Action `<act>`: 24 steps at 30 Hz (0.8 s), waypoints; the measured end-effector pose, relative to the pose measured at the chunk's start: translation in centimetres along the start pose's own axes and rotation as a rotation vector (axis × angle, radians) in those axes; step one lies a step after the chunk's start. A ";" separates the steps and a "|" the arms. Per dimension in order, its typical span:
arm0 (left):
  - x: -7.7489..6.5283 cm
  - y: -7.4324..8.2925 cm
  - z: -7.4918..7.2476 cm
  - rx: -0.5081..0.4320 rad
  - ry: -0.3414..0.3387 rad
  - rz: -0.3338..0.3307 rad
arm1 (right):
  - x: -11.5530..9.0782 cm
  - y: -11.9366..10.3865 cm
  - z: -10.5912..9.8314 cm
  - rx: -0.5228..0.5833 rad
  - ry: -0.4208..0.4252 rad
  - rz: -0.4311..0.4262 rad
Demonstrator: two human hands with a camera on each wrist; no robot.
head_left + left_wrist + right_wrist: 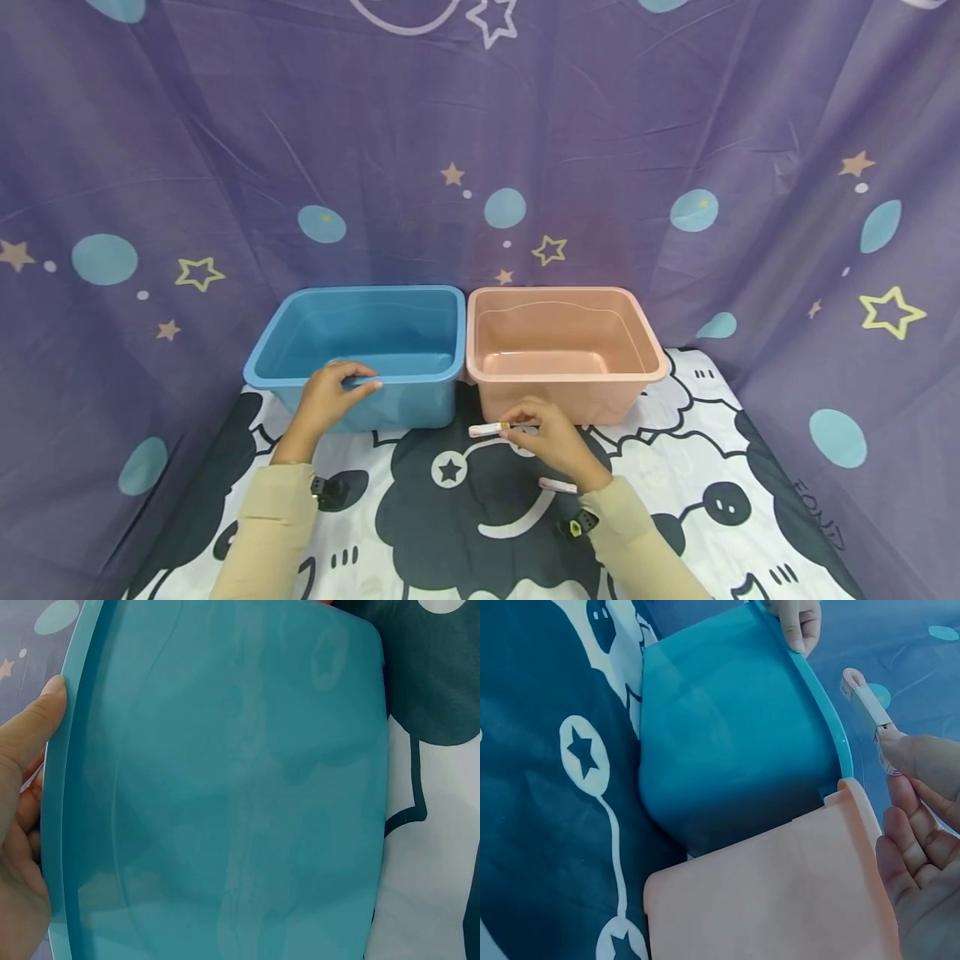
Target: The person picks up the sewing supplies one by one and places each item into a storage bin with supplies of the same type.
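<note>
My left hand (330,400) grips the front rim of a blue plastic tub (420,404), its thumb on the outer side and its fingers over the inner side. The right hand (551,433) pinches a small folded measuring tape (870,705) between thumb and fingertips. That tape is a pale pink looped strip with printed marks and a white band around it. It is held in front of a peach plastic tub (622,400). A second, similar folded strip (558,485) lies on the cloth below the right wrist.
The two tubs stand side by side, rims nearly meeting, against a purple curtain (570,125) with stars and dots. Beneath them a black and white sheep-patterned cloth (442,525) covers the table. Curtain also hangs at the left and right sides.
</note>
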State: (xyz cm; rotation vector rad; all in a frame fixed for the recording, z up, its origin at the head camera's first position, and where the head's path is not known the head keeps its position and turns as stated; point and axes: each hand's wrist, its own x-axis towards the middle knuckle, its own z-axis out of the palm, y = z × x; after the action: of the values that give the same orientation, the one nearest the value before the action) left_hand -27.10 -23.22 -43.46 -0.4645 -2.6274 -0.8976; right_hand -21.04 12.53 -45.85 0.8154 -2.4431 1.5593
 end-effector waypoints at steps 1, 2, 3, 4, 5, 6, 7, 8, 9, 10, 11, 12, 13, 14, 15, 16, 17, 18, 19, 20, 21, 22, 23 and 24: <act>0.0 0.0 0.0 -0.001 -0.001 -0.001 | 0.2 -0.1 0.1 0.002 -0.001 -0.003; -0.1 0.0 0.0 0.000 -0.002 0.000 | 0.3 -0.1 0.1 0.012 -0.002 -0.006; -0.1 0.0 0.0 0.000 -0.003 -0.003 | 0.5 -0.1 0.2 0.015 0.001 -0.006; -0.1 0.0 -0.1 0.000 -0.005 -0.004 | 0.8 -0.2 0.2 0.009 0.005 -0.007; -0.1 -0.1 -0.1 -0.001 -0.008 -0.005 | 1.0 -0.3 0.2 0.002 0.008 -0.004; -0.1 0.0 -0.1 -0.002 -0.011 -0.005 | 1.2 -0.5 0.2 -0.008 0.011 0.003; -0.1 0.0 -0.1 -0.001 -0.011 -0.005 | 1.4 -0.6 0.1 -0.017 0.013 0.012; -0.1 0.0 -0.1 0.000 -0.012 -0.004 | 1.7 -0.6 0.0 -0.005 0.013 0.022; -0.1 0.0 -0.1 -0.001 -0.013 -0.005 | 1.9 -0.8 -0.1 0.002 0.013 0.028; -0.1 0.1 -0.1 -0.001 -0.014 -0.005 | 2.2 -0.8 -0.2 0.013 0.010 0.030; -0.1 0.1 -0.1 -0.001 -0.015 -0.007 | 2.4 -0.8 -0.3 0.034 0.005 0.030; -0.1 0.2 -0.1 0.000 -0.017 -0.009 | 2.7 -0.8 -0.4 0.047 0.004 0.031; 0.0 0.2 0.0 0.001 -0.018 -0.012 | 2.9 -1.4 -0.6 0.052 0.007 0.029; 0.0 0.2 0.0 0.000 -0.019 -0.013 | 3.1 -1.4 -0.7 0.050 0.010 0.026; 0.0 0.2 0.0 0.001 -0.018 -0.014 | 3.3 -1.3 -0.7 0.050 0.014 0.019; 0.1 0.2 0.0 0.001 -0.016 -0.015 | 3.5 -1.3 -0.7 0.042 0.020 0.012; 0.1 0.2 0.0 0.002 -0.014 -0.014 | 3.7 -1.4 -0.8 0.031 0.025 0.008; 0.1 0.2 0.0 0.001 -0.011 -0.011 | 3.9 -1.4 -0.8 0.023 0.033 0.007; 0.1 0.2 0.0 0.003 -0.006 -0.008 | 4.0 -1.3 -0.7 0.017 0.040 0.002; 0.1 0.2 0.0 0.004 -0.001 -0.003 | 4.2 -0.8 -0.6 0.023 0.042 0.003; 0.1 0.2 0.0 0.005 0.002 -0.001 | 4.3 -0.7 -0.6 0.023 0.046 -0.001; 0.1 0.2 0.0 0.003 0.003 0.001 | 4.4 -0.8 -0.6 0.013 0.050 -0.002; 0.1 0.2 -0.1 0.002 0.005 0.002 | 4.5 -0.8 -0.5 0.014 0.052 0.006; 0.1 0.2 -0.1 0.002 0.004 0.002 | 4.5 -0.8 -0.5 0.017 0.056 0.012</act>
State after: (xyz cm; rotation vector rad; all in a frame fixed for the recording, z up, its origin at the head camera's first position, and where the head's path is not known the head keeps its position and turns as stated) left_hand -27.09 -23.10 -43.26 -0.4642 -2.6239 -0.8939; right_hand -24.57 11.05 -43.22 0.7503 -2.4040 1.5866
